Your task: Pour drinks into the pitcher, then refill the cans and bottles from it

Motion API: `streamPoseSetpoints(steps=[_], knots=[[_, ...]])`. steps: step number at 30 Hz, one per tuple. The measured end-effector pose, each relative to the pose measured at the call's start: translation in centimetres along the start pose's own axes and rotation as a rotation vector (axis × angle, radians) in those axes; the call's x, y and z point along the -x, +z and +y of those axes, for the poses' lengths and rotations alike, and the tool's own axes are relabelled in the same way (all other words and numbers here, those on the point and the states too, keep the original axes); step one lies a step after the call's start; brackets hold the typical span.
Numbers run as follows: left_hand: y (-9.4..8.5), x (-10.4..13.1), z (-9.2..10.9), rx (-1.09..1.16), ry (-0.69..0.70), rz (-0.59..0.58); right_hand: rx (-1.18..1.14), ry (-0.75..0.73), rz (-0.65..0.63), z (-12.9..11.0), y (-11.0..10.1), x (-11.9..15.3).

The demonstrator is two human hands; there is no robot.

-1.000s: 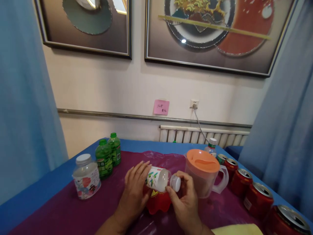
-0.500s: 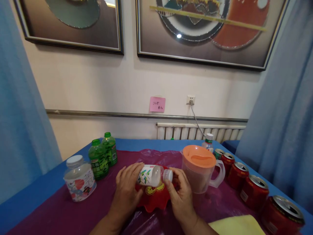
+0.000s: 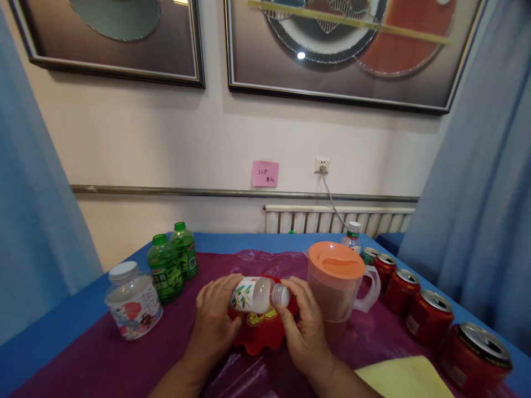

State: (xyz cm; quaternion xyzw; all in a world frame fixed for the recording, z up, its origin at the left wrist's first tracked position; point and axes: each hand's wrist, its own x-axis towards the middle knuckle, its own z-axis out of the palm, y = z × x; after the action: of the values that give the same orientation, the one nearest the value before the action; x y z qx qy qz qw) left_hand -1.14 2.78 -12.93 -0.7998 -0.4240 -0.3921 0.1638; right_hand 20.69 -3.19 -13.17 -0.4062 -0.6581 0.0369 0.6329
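Note:
A small clear bottle (image 3: pixel 261 294) with a white leaf-patterned label lies sideways in the air, its white cap (image 3: pixel 281 296) pointing right. My left hand (image 3: pixel 218 312) is wrapped round the label end of the bottle. With thumb and fingers, my right hand (image 3: pixel 305 320) grips the cap. Beneath the bottle is a red scalloped dish (image 3: pixel 259 336) with a yellow pattern, partly hidden by the hands. Right of my right hand stands a clear pitcher (image 3: pixel 332 298) with an orange lid.
Two green bottles (image 3: pixel 165 271) and a white-capped jar (image 3: pixel 133 301) stand at left. Several red cans (image 3: pixel 430 318) line the right edge, with a white-capped bottle (image 3: pixel 352 237) at their far end. A yellow cloth (image 3: pixel 404 378) lies front right on the purple sheet (image 3: pixel 136 365).
The view has shifted slightly. The bottle's cap end sits a little lower, and both hands keep their hold on the bottle and cap.

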Motion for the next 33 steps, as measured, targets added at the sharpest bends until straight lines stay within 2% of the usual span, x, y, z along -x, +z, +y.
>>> streamPoseSetpoints(steps=[4,12,20,25,28,31,33], knots=[[0.2,0.1,-0.2,-0.009,-0.010,-0.005,-0.003,-0.008,0.003,-0.2,0.0,0.2],[0.0,0.2,0.0,0.010,0.003,-0.014,0.011,0.117,0.023,0.1,0.3,0.2],[-0.1,0.0,-0.2,0.008,-0.020,0.029,0.055,0.012,0.075,-0.7,-0.3,0.5],[0.1,-0.1,-0.1,0.116,-0.156,0.047,-0.020,-0.020,0.085,-1.5,-0.5,0.5],[-0.1,-0.4,0.6,0.282,-0.310,0.036,-0.087,0.042,-0.008,-3.1,-0.8,-0.2],[-0.3,-0.8,1.3,0.461,-0.506,0.009,-0.048,0.088,-0.274,-5.2,-1.0,-0.7],[-0.4,-1.0,1.6,0.604,-0.621,-0.031,0.033,0.035,-0.470,-5.9,-0.9,-0.3]])
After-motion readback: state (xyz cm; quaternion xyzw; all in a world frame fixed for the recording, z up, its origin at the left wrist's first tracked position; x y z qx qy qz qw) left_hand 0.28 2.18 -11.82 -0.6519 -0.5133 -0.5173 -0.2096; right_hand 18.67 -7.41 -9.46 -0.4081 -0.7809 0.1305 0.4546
